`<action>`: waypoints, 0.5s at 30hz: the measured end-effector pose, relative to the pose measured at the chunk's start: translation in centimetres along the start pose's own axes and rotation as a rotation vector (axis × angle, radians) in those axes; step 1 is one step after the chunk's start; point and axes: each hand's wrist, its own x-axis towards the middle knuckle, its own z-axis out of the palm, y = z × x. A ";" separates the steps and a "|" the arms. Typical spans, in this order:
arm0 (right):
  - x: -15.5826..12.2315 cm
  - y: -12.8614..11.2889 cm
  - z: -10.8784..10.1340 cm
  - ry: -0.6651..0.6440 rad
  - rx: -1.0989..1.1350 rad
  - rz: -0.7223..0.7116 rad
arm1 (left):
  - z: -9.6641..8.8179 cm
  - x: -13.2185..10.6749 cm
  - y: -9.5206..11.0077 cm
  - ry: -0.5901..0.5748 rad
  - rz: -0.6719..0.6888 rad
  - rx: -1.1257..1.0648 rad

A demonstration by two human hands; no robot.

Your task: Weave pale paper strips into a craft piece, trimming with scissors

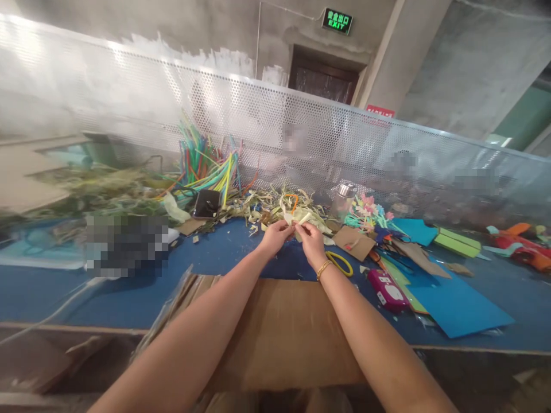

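Observation:
My left hand (pixel 274 238) and my right hand (pixel 311 241) meet over the blue table (pixel 215 249), fingertips pinched together. Between them they grip a pale, leaf-like strip (pixel 305 218) that looks like dried husk. Its lower part is hidden by my fingers. An orange bent stem (pixel 295 201) shows just above my fingertips; whether I hold it or it lies behind, I cannot tell. Right behind my hands spreads a heap of pale, curled strips (pixel 262 205). Yellow-handled scissors (pixel 343 264), only partly visible, lie beside my right wrist.
Cardboard (pixel 293 332) lies beneath my forearms. To the right are a magenta box (pixel 388 291), blue sheets (pixel 465 307), paper flowers (pixel 368 206) and a clear jar (pixel 343 199). Coloured pipe cleaners (pixel 198 160) and a dark case (pixel 207 203) sit left. Perforated metal panel (pixel 258 115) stands behind.

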 end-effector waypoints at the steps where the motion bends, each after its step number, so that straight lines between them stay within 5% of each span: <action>1: 0.0 -0.1 0.0 0.019 -0.014 -0.014 | 0.0 0.1 0.0 -0.001 0.000 0.016; 11: 0.2 0.6 -0.6 0.212 -0.202 -0.061 | 0.3 0.4 -0.9 -0.015 0.024 0.143; 15: 0.2 0.7 -0.5 0.163 -0.182 -0.027 | -0.1 0.3 -1.2 -0.005 0.043 0.257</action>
